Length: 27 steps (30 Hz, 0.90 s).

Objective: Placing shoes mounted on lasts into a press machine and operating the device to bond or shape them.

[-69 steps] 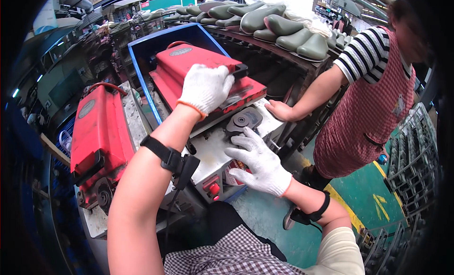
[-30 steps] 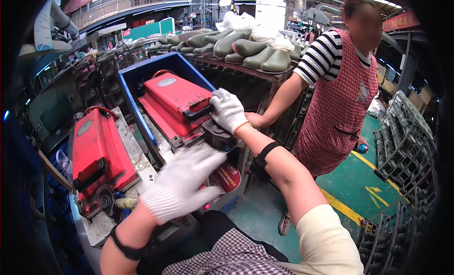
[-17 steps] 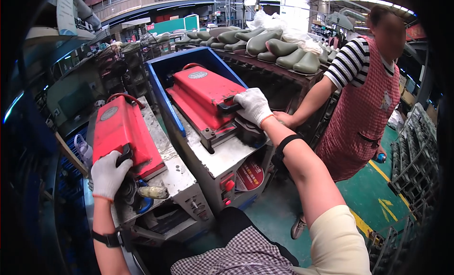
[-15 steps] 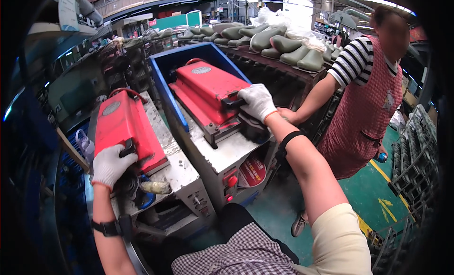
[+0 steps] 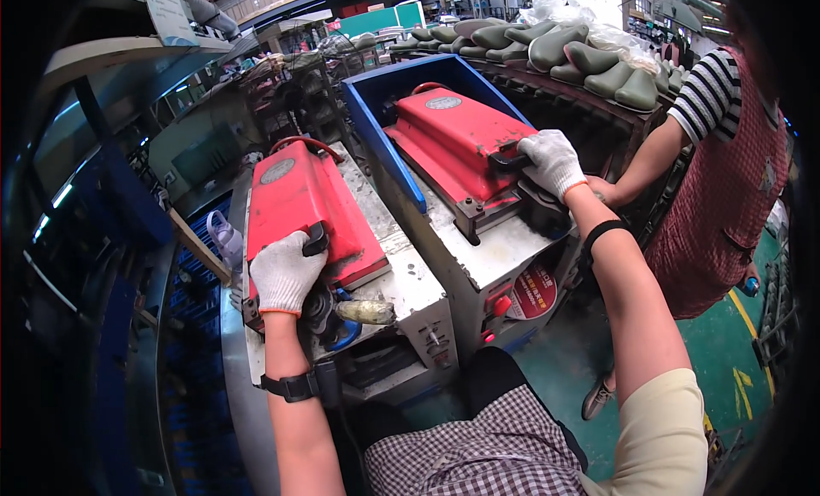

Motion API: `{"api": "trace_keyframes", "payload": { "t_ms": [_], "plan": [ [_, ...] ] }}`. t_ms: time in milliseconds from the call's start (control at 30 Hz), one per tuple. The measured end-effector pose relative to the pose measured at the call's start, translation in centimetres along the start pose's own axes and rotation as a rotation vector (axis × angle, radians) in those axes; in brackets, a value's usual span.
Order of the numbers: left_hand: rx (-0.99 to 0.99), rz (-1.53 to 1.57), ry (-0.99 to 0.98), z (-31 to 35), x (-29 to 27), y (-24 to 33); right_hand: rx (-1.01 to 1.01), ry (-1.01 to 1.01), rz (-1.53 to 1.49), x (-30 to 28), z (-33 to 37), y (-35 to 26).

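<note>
Two red metal machine covers stand side by side on white benches. My left hand (image 5: 289,276), in a white knit glove, is closed round the black handle (image 5: 316,239) at the near end of the left cover (image 5: 299,201). On the right cover (image 5: 457,142), my gloved right hand (image 5: 553,161) grips a similar black handle (image 5: 506,160). Both covers lie lowered, and what is under them is hidden. Below my left hand a lever wrapped in yellowish tape (image 5: 366,312) sticks out beside a blue curved part (image 5: 343,335).
A co-worker in a red apron (image 5: 713,214) stands at my right, one hand (image 5: 604,191) close to my right wrist. Olive-green boots (image 5: 559,48) lie on a rack behind. A blue frame (image 5: 384,146) surrounds the right machine. Red buttons (image 5: 499,306) sit on its front.
My view has turned left, so the machines and co-worker appear farther right. Both hands stay on their handles.
</note>
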State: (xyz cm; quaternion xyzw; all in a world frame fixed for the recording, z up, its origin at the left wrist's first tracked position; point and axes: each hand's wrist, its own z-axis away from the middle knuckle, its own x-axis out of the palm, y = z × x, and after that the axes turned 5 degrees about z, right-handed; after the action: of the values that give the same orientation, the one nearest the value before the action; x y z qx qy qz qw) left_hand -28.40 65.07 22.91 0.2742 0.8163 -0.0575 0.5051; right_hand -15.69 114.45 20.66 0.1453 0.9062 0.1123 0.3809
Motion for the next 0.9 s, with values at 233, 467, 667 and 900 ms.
{"api": "trace_keyframes", "payload": {
  "t_ms": [233, 467, 667, 900],
  "plan": [
    [0.0, 0.008, 0.041, 0.2, 0.4, -0.1, 0.005, -0.003, -0.02, -0.2, -0.1, -0.2],
    [0.092, -0.034, 0.121, 0.1, 1.2, -0.8, 0.008, -0.003, 0.009, -0.2, -0.1, 0.0],
    [0.066, -0.049, 0.115, 0.1, 1.1, -0.7, 0.001, -0.001, -0.002, -0.2, -0.1, -0.1],
    [0.045, -0.039, 0.091, 0.1, 0.9, -0.5, 0.016, -0.053, 0.025, -0.4, -0.2, -0.1]
  ]
}}
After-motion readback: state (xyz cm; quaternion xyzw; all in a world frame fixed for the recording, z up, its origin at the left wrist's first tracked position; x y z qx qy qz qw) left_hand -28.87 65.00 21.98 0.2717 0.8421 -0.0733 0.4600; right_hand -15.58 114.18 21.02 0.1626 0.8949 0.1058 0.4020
